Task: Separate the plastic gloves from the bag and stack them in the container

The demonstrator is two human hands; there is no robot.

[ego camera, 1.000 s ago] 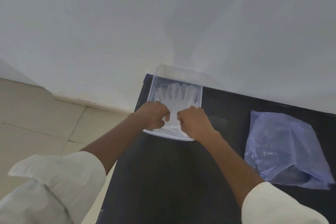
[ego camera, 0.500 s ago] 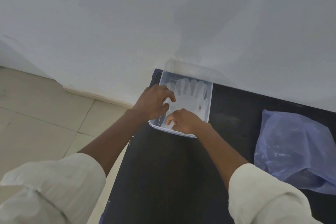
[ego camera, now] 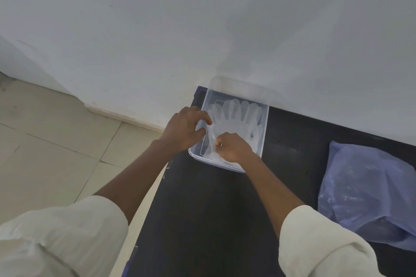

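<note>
— Where does the glove sit?

— Your plastic glove [ego camera: 236, 123] lies flat in the clear container [ego camera: 265, 132] at the desk's [ego camera: 213, 209] far left corner. Your right hand [ego camera: 234, 148] has a narrow pinch grip on its cuff; your left hand [ego camera: 184, 130] hovers with fingers loosely spread.

— Advice?

— Smooth it outward, gently, so it stacks square. The purple bag [ego camera: 369, 193] waits at right.

I can read no text, label, brand or number anywhere in my view. The container [ego camera: 265, 105] at 12 o'clock and the bag [ego camera: 369, 189] at 3 o'clock show plain plastic. If either carries printing, it is too faint for me to tell.
</note>
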